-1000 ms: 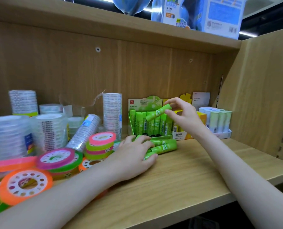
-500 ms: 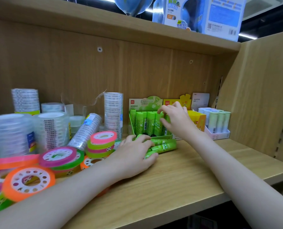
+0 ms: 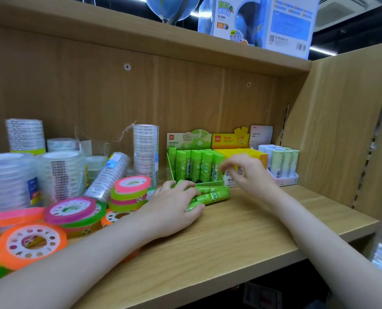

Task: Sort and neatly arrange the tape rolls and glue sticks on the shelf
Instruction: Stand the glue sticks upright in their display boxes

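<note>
Fingers of my left hand (image 3: 174, 210) lie curled over the loose green glue sticks (image 3: 210, 194) lying on the shelf board (image 3: 241, 233), pressing them in place; I count about 3 sticks, though my palm hides part of them. My right hand (image 3: 247, 175) hangs in the air at 3 o'clock of the green display box (image 3: 194, 166), its fingers loosely bent and a little blurred, gripping nothing. That box holds upright green sticks and stands at 12 o'clock of the loose ones. At its 3 o'clock stands a yellow box (image 3: 241, 152), partly hidden by my right hand, then a tray of pale glue sticks (image 3: 281, 161). At 9 o'clock of my left hand sit stacked neon tape rolls (image 3: 131, 192), more neon rolls (image 3: 29, 244) nearer my forearm, and clear tape stacks (image 3: 58, 172) behind them, 1 sleeve (image 3: 108, 172) leaning against the pile. 1 second ago my right hand pinched a green stick above the box; now that stick is no longer in it, and the hand has drawn back to the right. My left hand has not moved.
</note>
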A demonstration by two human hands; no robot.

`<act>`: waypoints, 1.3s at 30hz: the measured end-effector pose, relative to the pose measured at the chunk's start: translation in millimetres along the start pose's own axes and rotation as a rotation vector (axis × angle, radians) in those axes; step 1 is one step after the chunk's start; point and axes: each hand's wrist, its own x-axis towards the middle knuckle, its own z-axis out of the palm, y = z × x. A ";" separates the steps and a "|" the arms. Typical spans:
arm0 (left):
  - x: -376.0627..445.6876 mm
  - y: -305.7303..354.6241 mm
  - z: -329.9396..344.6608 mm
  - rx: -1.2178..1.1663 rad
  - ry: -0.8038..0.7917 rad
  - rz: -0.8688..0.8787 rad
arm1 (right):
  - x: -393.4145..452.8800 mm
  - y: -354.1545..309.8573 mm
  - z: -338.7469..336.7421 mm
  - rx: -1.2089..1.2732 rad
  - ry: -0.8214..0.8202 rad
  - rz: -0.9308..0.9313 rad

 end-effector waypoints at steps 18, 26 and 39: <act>-3.0 0.8 -2.3 -0.053 0.023 0.019 | -18.8 12.9 -8.0 0.199 -0.220 0.197; -1.6 -0.3 -1.8 -0.026 0.019 0.013 | 28.8 -13.7 3.7 0.239 0.196 0.146; -1.0 0.2 -1.9 -0.029 0.017 0.003 | 13.0 -3.9 18.1 -0.194 0.050 0.076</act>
